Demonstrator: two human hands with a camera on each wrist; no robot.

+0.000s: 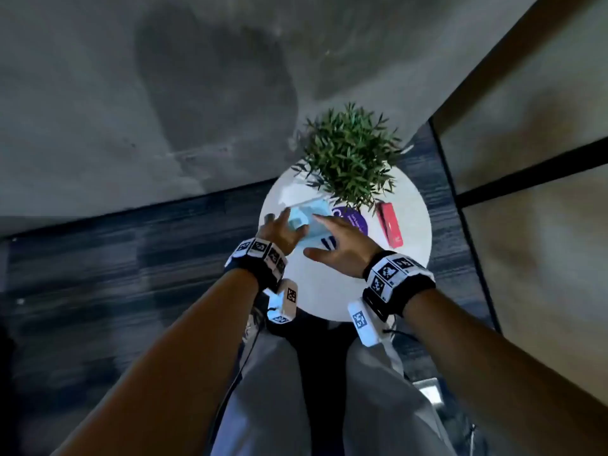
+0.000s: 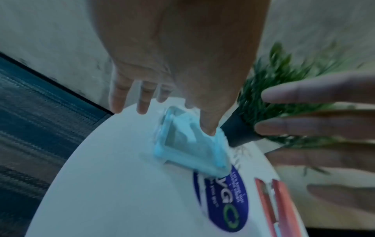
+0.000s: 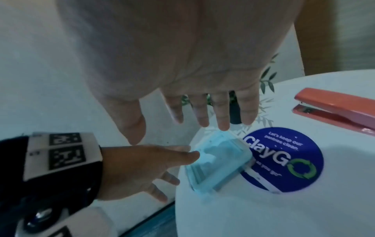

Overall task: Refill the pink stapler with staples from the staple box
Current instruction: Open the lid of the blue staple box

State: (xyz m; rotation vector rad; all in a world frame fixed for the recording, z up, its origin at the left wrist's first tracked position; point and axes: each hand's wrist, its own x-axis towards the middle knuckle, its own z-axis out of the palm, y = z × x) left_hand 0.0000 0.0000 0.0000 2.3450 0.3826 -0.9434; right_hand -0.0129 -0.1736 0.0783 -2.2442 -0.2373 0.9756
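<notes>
The light blue staple box point(image 1: 312, 215) point(image 2: 188, 144) point(image 3: 219, 160) lies on the round white table point(image 1: 329, 291), partly over a blue sticker. My left hand point(image 1: 283, 227) point(image 2: 182, 89) has its thumb on the box's top, and its straight fingers spread past the table's left edge. My right hand point(image 1: 342, 241) point(image 3: 202, 96) is spread flat just above the box, with its fingertips point(image 3: 223, 125) at the box's far end. The pink stapler point(image 1: 390, 225) point(image 2: 284, 205) point(image 3: 334, 105) lies closed on the table to the right, apart from both hands.
A potted green plant point(image 1: 352, 156) in a dark pot point(image 2: 239, 133) stands at the table's far side, just behind the box. The round blue sticker point(image 3: 284, 160) is flat on the tabletop. Dark carpet and a grey wall surround the small table.
</notes>
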